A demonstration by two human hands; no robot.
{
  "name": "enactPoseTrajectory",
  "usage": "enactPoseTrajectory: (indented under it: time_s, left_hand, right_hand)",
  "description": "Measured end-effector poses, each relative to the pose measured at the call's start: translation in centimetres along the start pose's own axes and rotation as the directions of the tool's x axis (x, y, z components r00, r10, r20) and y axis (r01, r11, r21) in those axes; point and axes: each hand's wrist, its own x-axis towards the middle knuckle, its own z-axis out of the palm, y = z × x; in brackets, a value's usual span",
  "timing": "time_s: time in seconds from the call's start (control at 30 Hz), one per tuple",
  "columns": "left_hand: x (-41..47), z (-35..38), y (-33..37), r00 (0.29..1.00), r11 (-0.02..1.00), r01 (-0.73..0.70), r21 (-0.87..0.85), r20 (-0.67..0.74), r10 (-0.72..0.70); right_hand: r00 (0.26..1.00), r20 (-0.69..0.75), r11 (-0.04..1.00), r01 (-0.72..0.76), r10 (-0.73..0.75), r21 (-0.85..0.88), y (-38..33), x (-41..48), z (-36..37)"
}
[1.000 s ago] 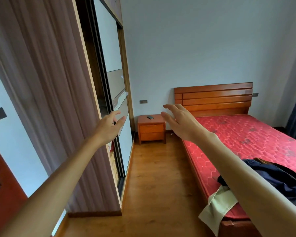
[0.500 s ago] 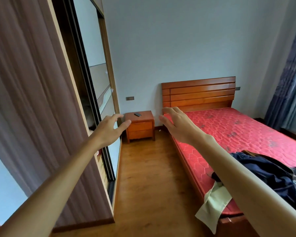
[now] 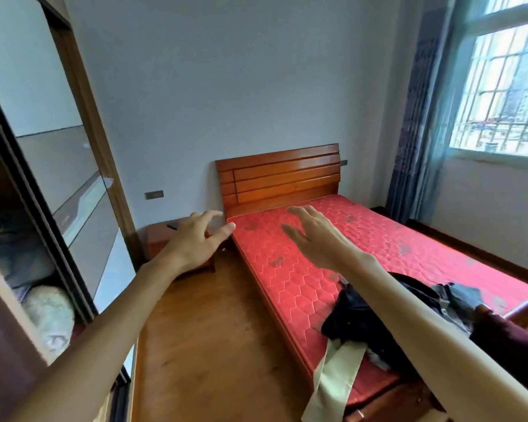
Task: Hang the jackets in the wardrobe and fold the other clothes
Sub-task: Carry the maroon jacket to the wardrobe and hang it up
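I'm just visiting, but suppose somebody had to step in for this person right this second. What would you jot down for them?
Left hand: open, empty, held out in the air toward the nightstand.
Right hand: open, empty, held out over the mattress.
Clothes: a dark heap at the near end of the mattress, with a pale green piece hanging over its edge.
Wardrobe: on the left, door slid open; bedding shows inside, no hung jacket is visible.
Done: nothing that shows.
Left: pick the jackets out of the heap and hang them, then fold the rest.
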Motion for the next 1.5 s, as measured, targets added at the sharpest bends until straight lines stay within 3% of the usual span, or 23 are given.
enactPoseTrajectory:
  time_s: [0.4,0.63,1.03,1.5]
  left_hand:
    - [10.2,10.5,6.0,0.968,0.976,-0.141,-0.166,0.182,0.17]
    - [16.3,16.3,8.7,0.909,0.942,-0.239,-0.236,0.288,0.303]
    - [26.1,24.2,15.9,0.71,0.801,-0.429,-0.417,0.393,0.585]
    - [24.4,37.2,30.5,0.389,0.614,-0.544,-0.572,0.477,0.788]
  right_hand:
    - [0.962,-0.114,0.963,-0.257,0.247,-0.079,12.6,1.2,-2.4]
    - [0.912,-0.171,0.907,-0.397,0.374,-0.137,17.7,1.6,-3.2]
    - [0.723,-0.315,0.715,-0.68,0.616,-0.163,23.7,1.1,-6.2]
    - [0.439,-0.447,0.436,-0.892,0.78,-0.115,33.2,-9.0,-10.1]
